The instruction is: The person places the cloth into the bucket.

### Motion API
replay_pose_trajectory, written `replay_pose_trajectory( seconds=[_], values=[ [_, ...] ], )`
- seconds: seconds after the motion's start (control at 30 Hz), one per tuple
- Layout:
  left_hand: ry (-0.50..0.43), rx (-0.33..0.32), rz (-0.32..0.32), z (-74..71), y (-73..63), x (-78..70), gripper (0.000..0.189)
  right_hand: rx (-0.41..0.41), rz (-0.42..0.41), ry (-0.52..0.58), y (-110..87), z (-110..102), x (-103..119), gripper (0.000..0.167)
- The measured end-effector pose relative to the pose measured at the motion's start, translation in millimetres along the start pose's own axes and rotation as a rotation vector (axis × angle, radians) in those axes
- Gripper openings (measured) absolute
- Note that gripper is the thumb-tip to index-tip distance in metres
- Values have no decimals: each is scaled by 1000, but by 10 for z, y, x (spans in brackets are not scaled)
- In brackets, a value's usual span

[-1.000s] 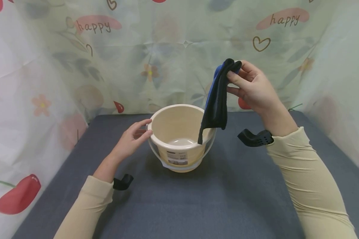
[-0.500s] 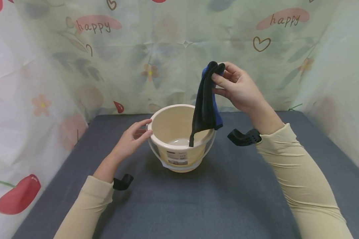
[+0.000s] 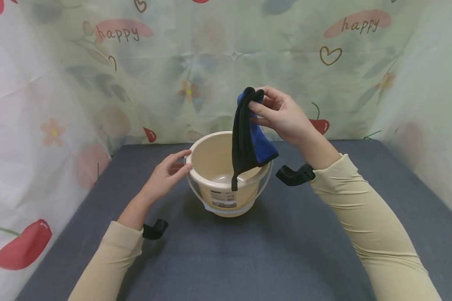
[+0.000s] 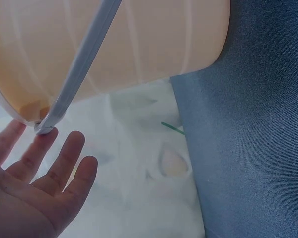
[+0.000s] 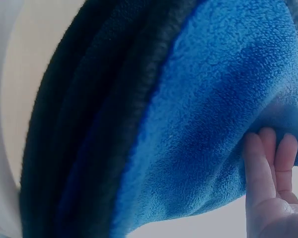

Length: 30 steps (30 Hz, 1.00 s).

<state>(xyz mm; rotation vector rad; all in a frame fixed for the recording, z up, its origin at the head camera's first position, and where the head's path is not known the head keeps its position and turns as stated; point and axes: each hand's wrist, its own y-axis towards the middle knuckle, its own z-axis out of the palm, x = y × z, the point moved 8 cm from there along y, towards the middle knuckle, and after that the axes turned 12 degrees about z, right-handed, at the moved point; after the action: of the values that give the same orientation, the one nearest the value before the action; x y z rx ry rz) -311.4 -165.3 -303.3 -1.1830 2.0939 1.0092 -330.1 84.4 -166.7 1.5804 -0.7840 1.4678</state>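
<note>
A cream plastic bucket [image 3: 211, 179] with a grey handle [image 4: 84, 62] stands upright on the table, label facing me. My left hand [image 3: 165, 173] touches the left side of its rim, fingers fairly straight; in the left wrist view the fingertips [image 4: 48, 136] meet the rim where the handle joins. Pinched at its top by my right hand [image 3: 282, 115], a blue and black cloth [image 3: 245, 138] hangs over the bucket's right part. The cloth's narrow black end overlaps the front rim. In the right wrist view its fuzzy blue side [image 5: 203, 114] spreads wide beside my right fingers.
A dark blue-grey table [image 3: 226, 259] lies under the bucket. Pale patterned curtains [image 3: 233, 54] with flowers, cherries and lettering rise behind and at both sides. A black wrist mount [image 3: 295, 174] juts from the right sleeve, another black mount [image 3: 155, 229] from the left.
My right hand has carried the cloth leftward and slightly down, from the bucket's right edge to over its opening. More of the blue side shows. My left hand and the bucket have stayed put.
</note>
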Motion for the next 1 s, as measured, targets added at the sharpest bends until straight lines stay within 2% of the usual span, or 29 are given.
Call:
replay_pose_trajectory(
  seconds=[0.2, 0.3, 0.37, 0.47, 0.53, 0.6, 0.7, 0.9, 1.0],
  values=[
    [-7, 1, -3, 3, -9, -12, 53, -43, 79, -85, 69, 40, -171, 17],
    [-5, -1, 1, 4, -6, -14, 53, -36, 153, -184, 105, 70, -302, 19],
    [-1, -1, 7, 5, -6, -19, 53, 1, 237, -319, 109, 105, -418, 27],
    [0, 0, 14, 7, -7, -25, 52, 102, 369, -555, 78, 172, -601, 40],
    [-2, -1, 20, 6, -8, -33, 51, 165, 421, -696, 40, 212, -686, 48],
    [-8, 1, 21, 5, -11, -36, 51, 211, 424, -790, 14, 254, -727, 51],
    [-11, 3, 15, 2, -15, -37, 51, 224, 396, -865, -1, 288, -740, 49],
    [-11, 5, 7, 0, -27, -30, 51, 191, 348, -929, 19, 334, -776, 12],
    [-14, 2, 7, -2, -31, -28, 51, 208, 316, -957, 31, 384, -801, 6]
  ],
)
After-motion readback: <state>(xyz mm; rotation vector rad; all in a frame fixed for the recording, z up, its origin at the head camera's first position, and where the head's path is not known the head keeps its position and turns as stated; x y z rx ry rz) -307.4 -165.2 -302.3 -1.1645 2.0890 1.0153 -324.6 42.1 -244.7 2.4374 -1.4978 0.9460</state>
